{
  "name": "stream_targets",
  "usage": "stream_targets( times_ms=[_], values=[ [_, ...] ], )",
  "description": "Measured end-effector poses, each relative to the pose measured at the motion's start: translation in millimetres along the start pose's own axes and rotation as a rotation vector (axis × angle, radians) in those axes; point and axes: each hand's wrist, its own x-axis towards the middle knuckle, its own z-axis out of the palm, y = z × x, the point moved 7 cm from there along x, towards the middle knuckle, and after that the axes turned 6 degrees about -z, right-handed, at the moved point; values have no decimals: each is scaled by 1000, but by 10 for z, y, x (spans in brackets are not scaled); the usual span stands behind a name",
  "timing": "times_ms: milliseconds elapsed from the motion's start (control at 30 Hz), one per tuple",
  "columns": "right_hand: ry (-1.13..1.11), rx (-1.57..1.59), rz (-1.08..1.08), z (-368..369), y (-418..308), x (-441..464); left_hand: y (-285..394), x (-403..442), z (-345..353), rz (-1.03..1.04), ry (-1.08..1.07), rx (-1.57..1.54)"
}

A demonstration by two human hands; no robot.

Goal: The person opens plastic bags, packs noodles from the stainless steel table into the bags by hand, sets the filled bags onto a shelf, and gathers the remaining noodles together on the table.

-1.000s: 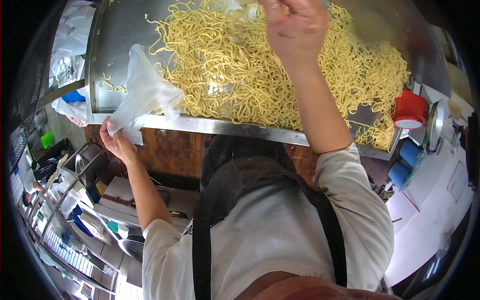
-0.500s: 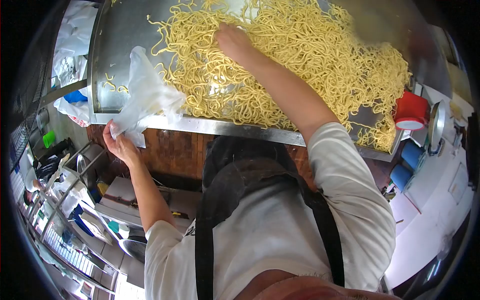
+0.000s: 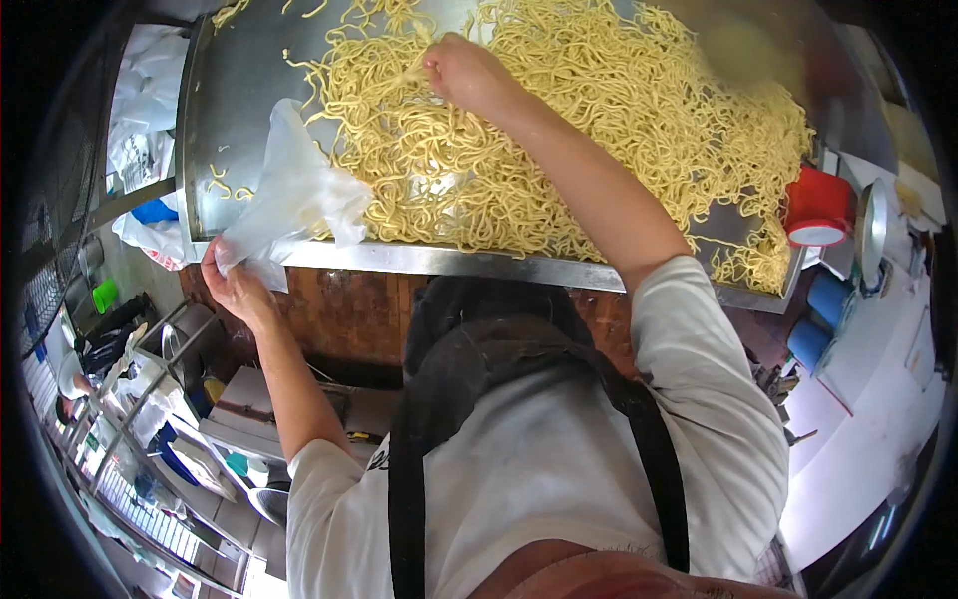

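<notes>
Thick yellow noodles (image 3: 599, 130) lie in a loose layer over a metal tray table (image 3: 235, 120) with a raised rim. My right hand (image 3: 469, 75) is closed over the noodles near the far side, and a few strands seem to run from its fingertips; the palm side is hidden. At the table's near left corner, my left hand (image 3: 238, 288) pinches the edge of a translucent plastic bag (image 3: 299, 185). The bag lies limp across the rim, its far end spread beside the noodles. A few stray noodle pieces (image 3: 228, 188) rest left of the bag.
A red container (image 3: 818, 205) and a round metal lid (image 3: 872, 236) stand at the table's right end. Blue cups (image 3: 826, 299) are below them. More plastic bags (image 3: 150, 90) hang at the left. Behind my left arm is a metal rack (image 3: 130, 419) with assorted items.
My right hand has lifted slightly and turned, its fingers now more closed on noodles. My left hand keeps its hold on the bag, nearly unmoved. The view has shifted a little.
</notes>
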Motion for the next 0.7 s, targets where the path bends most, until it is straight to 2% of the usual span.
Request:
stream_targets(
  times_ms=[100, 167, 233, 267, 333, 367, 400, 433, 467, 533, 600, 633, 700],
  values=[
    [184, 33, -64, -849, -299, -105, 91, 65, 151, -8, 7, -67],
    [123, 323, 207, -1382, -354, -248, 204, 65, 303, 2, -23, -80],
    [229, 318, 214, -2042, -424, -396, 272, 73, 410, 17, -43, -89],
    [299, 869, -42, -2242, -248, -445, 288, 75, 442, 23, -49, -92],
    [546, 291, 187, -3132, -439, -777, 289, 90, 481, 33, -67, -87],
    [621, 282, 158, -3453, -264, -953, 260, 106, 473, 35, -77, -80],
    [769, 314, 376, -3736, 305, -1336, 231, 109, 455, 36, -85, -72],
    [801, 113, 211, -3974, 512, -1549, 207, 101, 430, 30, -85, -60],
    [740, -509, 253, -4224, 703, -1737, 182, 101, 414, 24, -86, -49],
    [721, -1184, 329, -4037, 510, -1949, 133, 94, 389, 20, -80, -41],
    [619, -665, 449, -3532, 512, -1863, 93, 80, 360, 23, -76, -34],
    [619, -429, 278, -3008, 908, -1832, 79, 73, 351, 18, -76, -30],
    [396, 185, 657, -1811, 224, -1319, 69, 63, 382, 14, -84, -28]
  ],
)
